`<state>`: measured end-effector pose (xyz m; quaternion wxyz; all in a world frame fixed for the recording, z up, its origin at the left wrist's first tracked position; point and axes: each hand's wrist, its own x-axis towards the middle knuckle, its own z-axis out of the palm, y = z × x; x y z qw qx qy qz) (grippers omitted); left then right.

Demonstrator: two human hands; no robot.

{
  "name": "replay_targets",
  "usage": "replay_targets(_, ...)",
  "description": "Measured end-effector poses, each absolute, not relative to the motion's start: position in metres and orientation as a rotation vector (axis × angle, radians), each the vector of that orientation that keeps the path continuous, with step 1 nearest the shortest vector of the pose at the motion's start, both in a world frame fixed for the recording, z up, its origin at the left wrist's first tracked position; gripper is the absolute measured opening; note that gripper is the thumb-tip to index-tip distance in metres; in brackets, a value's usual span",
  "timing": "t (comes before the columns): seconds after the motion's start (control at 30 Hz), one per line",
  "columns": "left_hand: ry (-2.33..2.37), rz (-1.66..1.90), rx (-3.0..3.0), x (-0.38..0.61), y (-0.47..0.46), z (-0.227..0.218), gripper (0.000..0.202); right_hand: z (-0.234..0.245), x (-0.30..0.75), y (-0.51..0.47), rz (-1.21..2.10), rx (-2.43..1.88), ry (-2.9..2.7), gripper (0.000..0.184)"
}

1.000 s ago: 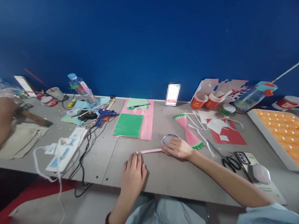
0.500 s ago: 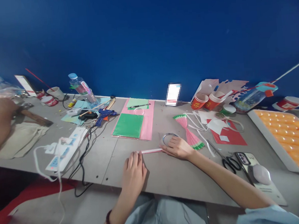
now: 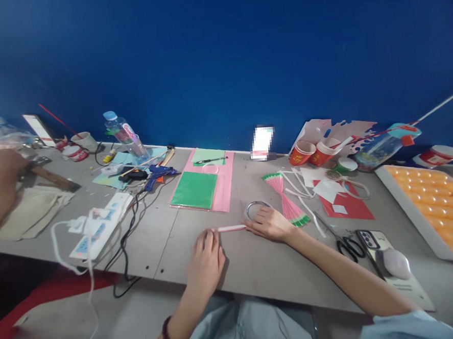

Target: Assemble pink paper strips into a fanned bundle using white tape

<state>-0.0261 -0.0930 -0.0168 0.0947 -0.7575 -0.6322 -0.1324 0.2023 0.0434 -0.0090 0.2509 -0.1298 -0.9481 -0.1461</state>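
- Strip of pink paper (image 3: 232,228): is lying flat on the table (image 3: 169,244) near its front edge, running between the two hands.
- Left hand (image 3: 206,257): is pressing palm-down on the strip's left end. The grip is flat, fingers together, closed round nothing. It has slid a little rightward since a second ago, so less of the strip is showing.
- Right hand (image 3: 270,223): is staying where it was, the grip loose and spread, fingertips pinning the strip's right end without curling round it.
- Tape ring (image 3: 251,206): is lying just behind the right hand, partly covered by its fingers.
- Folded paper fan (image 3: 288,204), pink with green edge: is lying just right of that hand.
- Green sheet (image 3: 194,190) on pink sheet (image 3: 225,190): is lying beyond the strip, apart from it.
- Scissors (image 3: 346,245) and phone (image 3: 371,240): are lying beside the right forearm.
- Red cups (image 3: 310,153) and orange tray (image 3: 435,197): are sitting further right.
- Glue gun (image 3: 157,172) and power strip (image 3: 99,226) with trailing cables: are sitting well to the left.
- Another person's hand (image 3: 0,173): is showing at the far left edge.
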Motion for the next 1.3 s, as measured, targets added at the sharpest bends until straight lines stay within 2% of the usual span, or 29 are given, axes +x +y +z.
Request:
replay_targets(0.37, -1.872, -0.333, -2.275, -0.025, -0.093, -0.009, 0.048, -0.01, 0.203, 0.043, -0.396, -0.344, -2.587, 0.021)
replay_targets(0.6, -1.904, -0.413, -2.3, -0.017, -0.088, -0.008, 0.044, -0.01, 0.204, 0.042, -0.435, -0.339, -2.585, 0.021)
replay_targets(1.3, -1.87, -0.399, -2.399, -0.02, -0.09, -0.008, 0.058, -0.01, 0.204, 0.042, -0.443, -0.33, -2.601, 0.024)
